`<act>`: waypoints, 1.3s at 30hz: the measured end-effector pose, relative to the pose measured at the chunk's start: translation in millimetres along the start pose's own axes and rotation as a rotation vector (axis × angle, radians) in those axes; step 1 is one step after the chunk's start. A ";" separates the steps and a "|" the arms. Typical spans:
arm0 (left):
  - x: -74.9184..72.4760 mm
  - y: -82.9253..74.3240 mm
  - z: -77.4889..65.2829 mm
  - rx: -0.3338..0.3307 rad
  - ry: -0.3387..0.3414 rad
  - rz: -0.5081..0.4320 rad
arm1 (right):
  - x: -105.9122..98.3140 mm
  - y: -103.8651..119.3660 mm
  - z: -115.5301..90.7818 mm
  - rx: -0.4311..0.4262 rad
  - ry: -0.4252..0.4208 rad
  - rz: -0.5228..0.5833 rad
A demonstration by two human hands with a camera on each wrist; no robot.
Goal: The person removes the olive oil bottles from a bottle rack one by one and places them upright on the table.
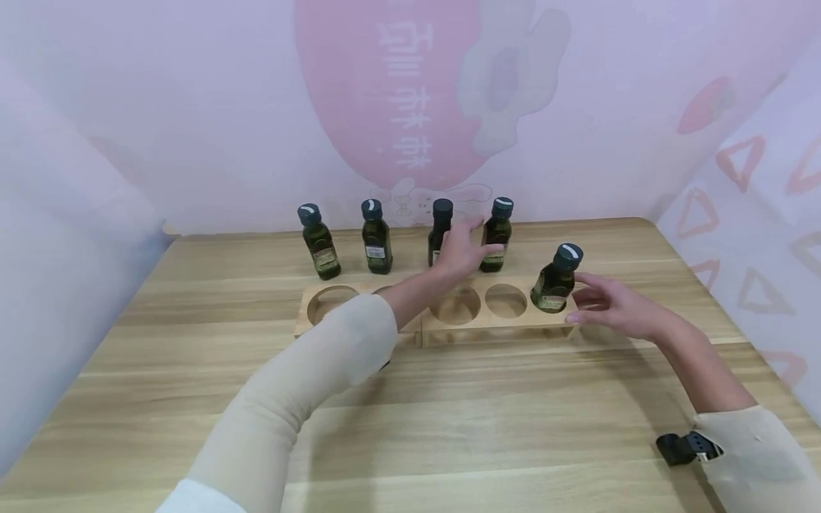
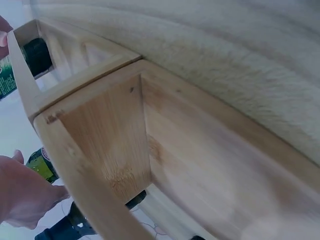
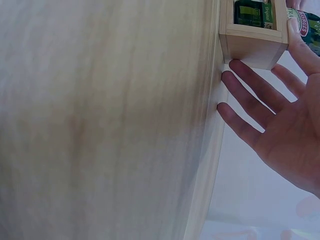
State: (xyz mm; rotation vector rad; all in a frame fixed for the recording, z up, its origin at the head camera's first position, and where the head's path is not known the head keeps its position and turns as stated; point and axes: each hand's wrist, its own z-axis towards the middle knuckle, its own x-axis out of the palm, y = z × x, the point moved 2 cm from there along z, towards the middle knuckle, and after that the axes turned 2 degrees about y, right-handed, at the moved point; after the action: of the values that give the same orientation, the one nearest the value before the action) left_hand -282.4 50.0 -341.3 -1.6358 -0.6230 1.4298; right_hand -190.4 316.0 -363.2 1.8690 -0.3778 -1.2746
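Note:
My left hand (image 1: 460, 251) reaches over a wooden rack (image 1: 420, 320) with round holes, its thumb and forefinger spread beside a dark green bottle (image 1: 497, 239) that stands behind the rack. In the left wrist view the left hand (image 2: 25, 195) shows near that bottle (image 2: 42, 165), and whether it touches is unclear. Another dark bottle (image 1: 442, 217) is partly covered by this hand. At the rack's right end, a labelled bottle (image 1: 551, 285) leans slightly in the last hole. My right hand (image 1: 609, 306) is at that end, thumb against the rack and fingers spread in the right wrist view.
Two more green bottles stand behind the rack on the left, one at the far left (image 1: 321, 246) and one beside it (image 1: 377, 242). My left forearm hides part of the rack. The wooden table (image 1: 487, 427) meets a printed backdrop (image 1: 224, 142) behind.

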 end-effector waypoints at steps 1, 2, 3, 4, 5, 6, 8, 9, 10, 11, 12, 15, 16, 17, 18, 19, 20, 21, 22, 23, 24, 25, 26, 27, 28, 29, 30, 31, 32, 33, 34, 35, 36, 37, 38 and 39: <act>-0.2 -0.3 -1.8 -0.006 0.003 0.008 | -0.2 -0.1 -0.2 0.000 0.000 -0.002; -0.7 -0.9 -4.3 -0.014 0.007 0.014 | -0.4 -0.3 -0.4 -0.001 0.000 -0.004; -0.8 -1.3 -6.5 -0.018 0.010 0.015 | -0.5 -0.5 -0.5 -0.003 -0.001 -0.004; -1.2 -1.9 -9.1 -0.022 0.014 0.015 | -0.5 -0.6 -0.6 -0.004 -0.001 -0.005; -1.5 -2.5 -11.7 -0.021 0.020 0.006 | -0.5 -0.8 -0.5 -0.007 -0.002 -0.006; -2.1 -3.1 -14.6 -0.020 0.026 -0.006 | -0.6 -0.9 -0.3 -0.009 -0.002 -0.006; -3.7 -3.9 -20.3 -0.015 0.036 -0.035 | -0.7 -1.0 0.1 -0.011 -0.003 -0.007; -4.6 -3.9 -22.8 -0.006 0.047 -0.044 | -0.9 -1.0 0.4 -0.012 -0.003 -0.007; -5.8 -3.9 -25.8 0.002 0.058 -0.048 | -0.9 -1.0 0.4 -0.013 -0.004 -0.008; -7.2 -3.4 -28.7 0.007 0.071 -0.054 | -1.0 -1.1 0.5 -0.015 -0.005 -0.009; -8.7 -2.7 -31.9 0.014 0.088 -0.061 | -1.0 -1.1 0.6 -0.014 -0.004 -0.009; -14.1 1.6 -39.8 0.047 0.128 -0.055 | -0.9 -1.1 0.9 -0.014 -0.004 -0.009; -16.8 2.7 -42.3 0.063 0.143 -0.059 | -0.9 -1.2 1.0 -0.012 -0.003 -0.007; -19.6 4.4 -44.4 0.079 0.158 -0.060 | -0.8 -1.3 1.1 -0.011 -0.002 -0.006; -22.7 5.9 -46.0 0.100 0.172 -0.058 | -0.7 -1.3 1.1 -0.006 -0.001 -0.004; -26.1 6.9 -47.4 0.119 0.183 -0.052 | -0.7 -1.2 1.1 -0.002 0.000 -0.003; -30.2 7.4 -49.0 0.141 0.196 -0.043 | -0.7 -1.1 0.9 0.004 0.002 -0.002; -34.2 7.9 -50.2 0.164 0.211 -0.042 | -0.7 -1.1 0.6 0.011 0.003 -0.002; -38.3 8.8 -51.3 0.183 0.229 -0.047 | -0.7 -1.0 0.4 0.015 0.004 -0.003; -42.5 9.8 -52.2 0.201 0.239 -0.045 | -0.7 -0.7 0.2 0.020 0.005 -0.005; -46.8 10.7 -53.4 0.220 0.247 -0.035 | -0.7 -0.4 -0.1 0.023 0.006 -0.006; -51.2 12.2 -54.5 0.237 0.254 -0.020 | -0.8 -0.2 -0.1 0.023 0.006 -0.007; -55.9 13.9 -55.8 0.252 0.259 -0.009 | -0.8 0.0 -0.1 0.022 0.006 -0.008; -60.4 16.3 -56.9 0.264 0.262 0.003 | -0.9 0.1 -0.1 0.021 0.007 -0.010; -64.9 18.9 -58.5 0.274 0.263 0.021 | -0.9 0.3 0.0 0.020 0.008 -0.011; -69.7 21.5 -60.5 0.285 0.262 0.051 | -0.9 0.4 0.0 0.019 0.008 -0.012; -74.1 25.0 -61.8 0.297 0.259 0.080 | -0.9 0.5 0.1 0.019 0.009 -0.011; -78.6 28.0 -63.2 0.309 0.256 0.101 | -0.9 0.6 0.1 0.020 0.010 -0.010; -83.0 31.0 -64.6 0.323 0.251 0.123 | -1.0 0.6 0.0 0.023 0.012 -0.011; -87.1 34.4 -65.4 0.343 0.244 0.152 | -1.1 0.5 0.1 0.026 0.013 -0.011; -91.4 37.2 -66.5 0.364 0.241 0.184 | -1.2 0.5 0.1 0.028 0.013 -0.010; -95.8 39.8 -67.5 0.388 0.239 0.221 | -1.3 0.5 0.2 0.028 0.013 -0.010; -100.2 42.8 -68.2 0.412 0.238 0.249 | -1.3 0.5 0.3 0.027 0.012 -0.009; -105.0 45.1 -69.7 0.430 0.237 0.287 | -1.4 0.5 0.4 0.026 0.013 -0.009; -110.1 47.4 -71.3 0.441 0.237 0.323 | -1.4 0.5 0.6 0.023 0.012 -0.008; -115.3 49.2 -73.0 0.451 0.239 0.354 | -1.5 0.5 0.8 0.020 0.012 -0.008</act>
State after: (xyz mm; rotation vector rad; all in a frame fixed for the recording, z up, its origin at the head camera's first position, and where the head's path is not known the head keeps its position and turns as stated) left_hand -245.6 -89.0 -322.3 -1.5589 0.1311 1.4571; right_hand -191.6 316.3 -362.0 1.8960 -0.3786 -1.2688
